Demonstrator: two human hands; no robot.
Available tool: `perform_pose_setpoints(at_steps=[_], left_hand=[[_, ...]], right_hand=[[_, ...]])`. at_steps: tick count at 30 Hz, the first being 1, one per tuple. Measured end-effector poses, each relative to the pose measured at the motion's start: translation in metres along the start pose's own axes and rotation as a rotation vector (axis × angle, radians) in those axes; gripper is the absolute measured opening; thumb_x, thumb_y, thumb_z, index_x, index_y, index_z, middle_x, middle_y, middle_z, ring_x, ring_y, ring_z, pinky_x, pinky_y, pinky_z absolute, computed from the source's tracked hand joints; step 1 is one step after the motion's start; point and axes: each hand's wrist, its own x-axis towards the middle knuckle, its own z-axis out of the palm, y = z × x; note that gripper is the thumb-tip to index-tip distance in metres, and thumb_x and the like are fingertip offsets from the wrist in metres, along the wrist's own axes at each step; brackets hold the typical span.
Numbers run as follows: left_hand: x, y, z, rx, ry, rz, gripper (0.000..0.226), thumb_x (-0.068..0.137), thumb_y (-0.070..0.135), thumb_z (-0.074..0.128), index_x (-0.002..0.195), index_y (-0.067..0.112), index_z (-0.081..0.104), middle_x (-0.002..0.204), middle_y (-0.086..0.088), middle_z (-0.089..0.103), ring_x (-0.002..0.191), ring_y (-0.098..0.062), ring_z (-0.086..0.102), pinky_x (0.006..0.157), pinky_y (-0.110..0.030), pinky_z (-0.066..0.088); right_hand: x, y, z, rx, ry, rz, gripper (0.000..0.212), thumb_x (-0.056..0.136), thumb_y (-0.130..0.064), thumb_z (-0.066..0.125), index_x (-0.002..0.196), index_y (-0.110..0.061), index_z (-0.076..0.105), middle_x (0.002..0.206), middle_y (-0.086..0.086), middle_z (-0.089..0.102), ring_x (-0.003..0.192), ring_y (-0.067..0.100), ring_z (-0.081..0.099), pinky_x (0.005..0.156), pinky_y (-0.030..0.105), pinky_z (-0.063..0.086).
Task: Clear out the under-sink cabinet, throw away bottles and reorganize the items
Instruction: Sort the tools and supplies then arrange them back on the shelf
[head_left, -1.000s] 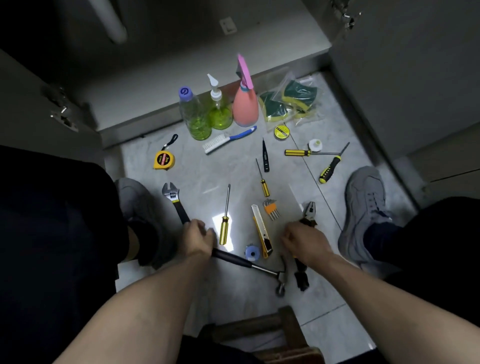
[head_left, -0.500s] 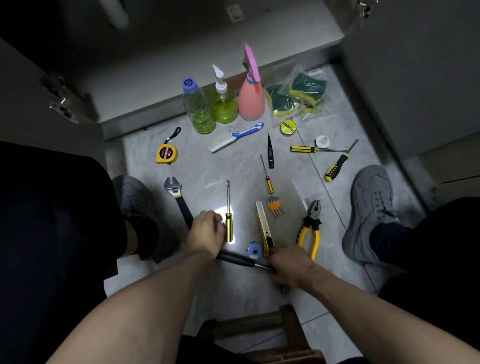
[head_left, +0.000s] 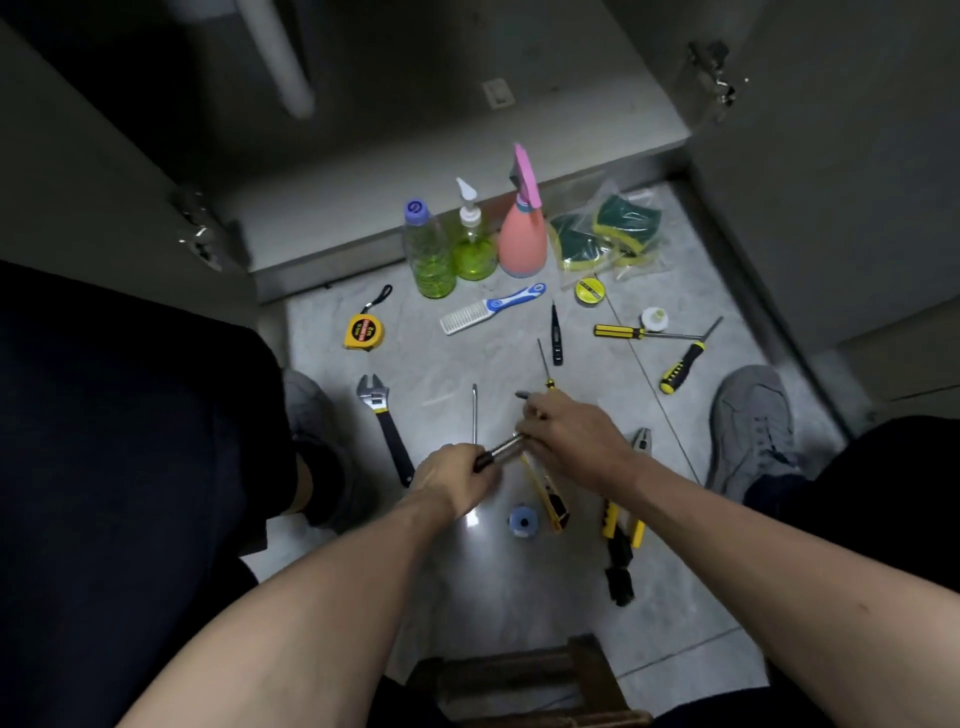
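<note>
My arms were bare from the elbows down, no sleeves, no watch, no rings that showed. My left hand (head_left: 457, 475) and my right hand (head_left: 574, 434) wore no gloves. My legs were in dark trousers (head_left: 130, 441), near black, loose and plain, filling both lower sides of the view. The left leg's cloth had ridden up, so a strip of bare leg showed above a dark sock (head_left: 322, 467). On my feet were grey lace-up sneakers: the right sneaker (head_left: 753, 421) showed its laces and stitched panels, the left sneaker (head_left: 304, 395) peeked out half hidden behind my knee.
</note>
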Motion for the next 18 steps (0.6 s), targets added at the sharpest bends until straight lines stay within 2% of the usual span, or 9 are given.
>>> perform_pose_setpoints(at_steps=[2, 4, 5, 7, 9, 12, 14, 18], left_hand=[[0.0, -0.004, -0.005, -0.221, 0.142, -0.191, 0.032, 0.092, 0.042, 0.053, 0.072, 0.018, 0.058, 0.072, 0.002, 0.061, 0.075, -0.025, 0.059, 0.061, -0.028, 0.038], [0.002, -0.01, -0.008, -0.514, 0.307, -0.393, 0.031, 0.094, 0.032, 0.055, 0.067, 0.018, 0.053, 0.071, 0.0, 0.059, 0.079, -0.028, 0.061, 0.065, -0.026, 0.037], [0.004, -0.01, -0.008, -0.65, 0.378, -0.482, 0.03, 0.095, 0.027, 0.055, 0.067, 0.017, 0.052, 0.071, -0.002, 0.058, 0.08, -0.03, 0.061, 0.067, -0.026, 0.037], [0.011, -0.021, -0.013, -0.822, 0.513, -0.66, 0.026, 0.096, 0.022, 0.053, 0.071, 0.013, 0.055, 0.076, -0.009, 0.061, 0.082, -0.03, 0.061, 0.069, -0.026, 0.038], [0.016, -0.04, -0.016, -0.853, 0.581, -0.805, 0.024, 0.096, 0.021, 0.051, 0.081, 0.008, 0.065, 0.086, -0.018, 0.067, 0.086, -0.033, 0.065, 0.069, -0.029, 0.041], [0.014, -0.073, -0.013, -0.834, 0.564, -0.932, 0.032, 0.098, 0.023, 0.048, 0.097, 0.0, 0.07, 0.099, -0.021, 0.07, 0.095, -0.036, 0.066, 0.074, -0.032, 0.045], [0.016, -0.088, -0.007, -0.835, 0.59, -0.956, 0.034, 0.1, 0.021, 0.047, 0.103, -0.002, 0.07, 0.103, -0.022, 0.069, 0.099, -0.037, 0.065, 0.08, -0.035, 0.049], [0.037, -0.094, -0.005, -0.828, 0.613, -0.948, 0.034, 0.098, 0.022, 0.051, 0.105, -0.006, 0.068, 0.105, -0.025, 0.069, 0.101, -0.039, 0.066, 0.083, -0.036, 0.05]], right_hand=[[0.021, -0.005, -0.005, 0.135, 0.094, 0.178, 0.027, 0.089, -0.016, 0.065, 0.116, -0.015, 0.066, 0.119, 0.006, 0.056, 0.107, 0.027, 0.056, 0.062, 0.04, 0.054], [0.045, -0.01, -0.004, 0.257, 0.158, 0.361, 0.029, 0.091, -0.021, 0.063, 0.119, -0.016, 0.06, 0.119, 0.004, 0.054, 0.108, 0.023, 0.055, 0.073, 0.039, 0.053], [0.052, -0.01, 0.0, 0.305, 0.14, 0.432, 0.025, 0.092, -0.025, 0.062, 0.116, -0.018, 0.06, 0.116, 0.003, 0.056, 0.106, 0.022, 0.056, 0.077, 0.038, 0.051], [0.072, -0.015, 0.016, 0.405, -0.022, 0.501, 0.015, 0.093, -0.033, 0.059, 0.1, -0.02, 0.061, 0.105, 0.002, 0.062, 0.098, 0.024, 0.06, 0.079, 0.037, 0.049], [0.087, -0.025, 0.036, 0.471, -0.206, 0.494, 0.02, 0.092, -0.039, 0.058, 0.085, -0.02, 0.06, 0.09, 0.001, 0.065, 0.087, 0.026, 0.063, 0.076, 0.036, 0.051], [0.105, -0.048, 0.071, 0.529, -0.313, 0.45, 0.026, 0.09, -0.042, 0.058, 0.078, -0.018, 0.059, 0.082, -0.002, 0.065, 0.082, 0.025, 0.064, 0.075, 0.035, 0.053], [0.112, -0.064, 0.089, 0.553, -0.301, 0.442, 0.023, 0.089, -0.04, 0.06, 0.08, -0.019, 0.06, 0.085, -0.002, 0.066, 0.085, 0.025, 0.064, 0.076, 0.033, 0.05], [0.112, -0.074, 0.107, 0.564, -0.143, 0.431, 0.012, 0.089, -0.033, 0.065, 0.09, -0.023, 0.059, 0.09, -0.003, 0.061, 0.084, 0.026, 0.061, 0.07, 0.033, 0.043]])
